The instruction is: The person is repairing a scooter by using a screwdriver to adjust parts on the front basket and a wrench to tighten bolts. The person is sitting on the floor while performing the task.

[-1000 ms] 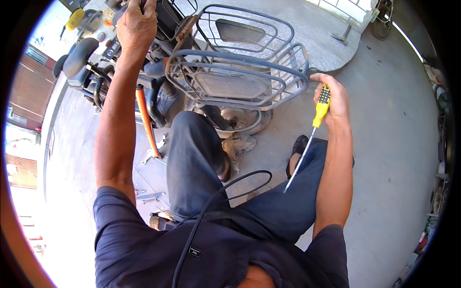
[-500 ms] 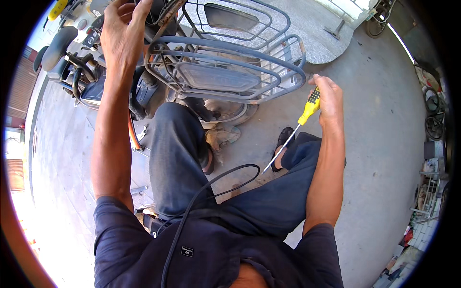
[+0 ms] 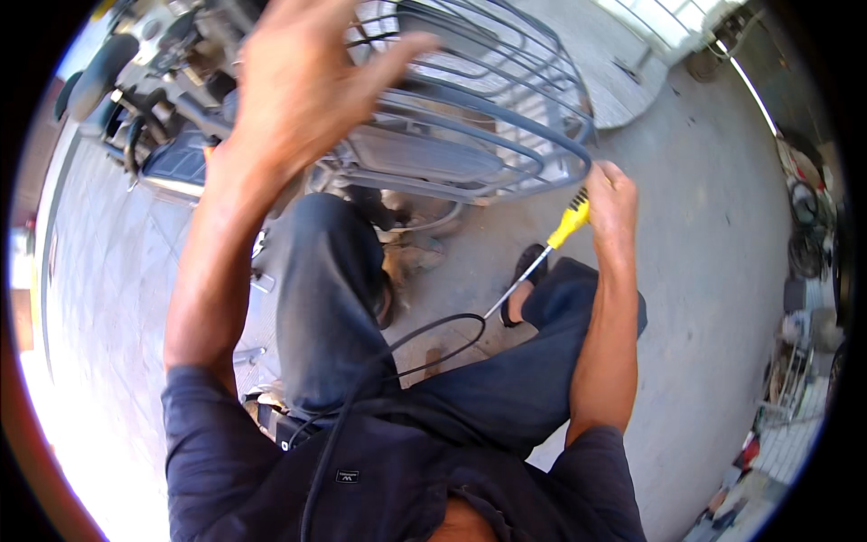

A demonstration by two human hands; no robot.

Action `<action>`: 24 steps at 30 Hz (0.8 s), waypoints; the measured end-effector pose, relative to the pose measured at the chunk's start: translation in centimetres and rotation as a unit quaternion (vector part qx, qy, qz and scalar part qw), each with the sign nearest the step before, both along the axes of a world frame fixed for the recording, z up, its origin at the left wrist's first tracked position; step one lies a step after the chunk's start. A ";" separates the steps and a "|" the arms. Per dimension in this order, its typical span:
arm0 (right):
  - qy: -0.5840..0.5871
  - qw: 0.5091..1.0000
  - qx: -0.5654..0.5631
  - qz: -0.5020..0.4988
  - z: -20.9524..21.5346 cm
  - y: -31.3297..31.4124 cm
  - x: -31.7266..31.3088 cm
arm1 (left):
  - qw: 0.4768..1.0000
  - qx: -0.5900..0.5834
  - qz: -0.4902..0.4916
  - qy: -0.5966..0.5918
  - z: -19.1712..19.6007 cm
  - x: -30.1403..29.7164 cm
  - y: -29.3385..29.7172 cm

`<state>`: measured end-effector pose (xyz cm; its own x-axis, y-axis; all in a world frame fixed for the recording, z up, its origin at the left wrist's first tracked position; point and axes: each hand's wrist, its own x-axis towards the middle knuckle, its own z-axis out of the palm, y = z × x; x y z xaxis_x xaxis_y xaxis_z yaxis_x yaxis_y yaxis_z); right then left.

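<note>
My right hand (image 3: 614, 194) grips the yellow handle of a screwdriver (image 3: 549, 248), whose metal shaft points down and to the left toward my knee. This hand sits just beside the right rim of a grey wire basket (image 3: 479, 135) mounted on a scooter. Close to the camera at the upper left, my left hand (image 3: 302, 77) is raised with fingers spread, holding nothing, and it hides part of the basket and the scooter's handlebar area (image 3: 117, 90). My dark trousers (image 3: 334, 298) fill the middle below.
A black cable (image 3: 397, 361) loops across my lap. The scooter's body and a sandalled foot (image 3: 519, 271) rest on a grey concrete floor (image 3: 704, 271). Clutter and tyres (image 3: 804, 244) line the far right edge. Paved ground lies at the left.
My left hand has let go of the scooter's upper part and swung toward the camera, fingers spreading. The right hand with the screwdriver stays by the basket rim.
</note>
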<state>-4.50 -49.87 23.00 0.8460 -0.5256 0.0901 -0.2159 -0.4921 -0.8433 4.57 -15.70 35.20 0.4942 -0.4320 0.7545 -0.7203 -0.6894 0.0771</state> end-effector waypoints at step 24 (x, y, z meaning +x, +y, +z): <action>-0.034 0.999 -0.019 0.006 -0.6 0.0 0.3 | 0.920 0.376 -0.096 0.060 3.0 4.8 -7.9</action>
<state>-4.24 -49.91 22.36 0.8437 -0.5099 0.1677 -0.1520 -0.5266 -0.8364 9.39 -23.56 38.22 0.4142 -0.8973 0.1530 -0.8517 -0.4413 -0.2826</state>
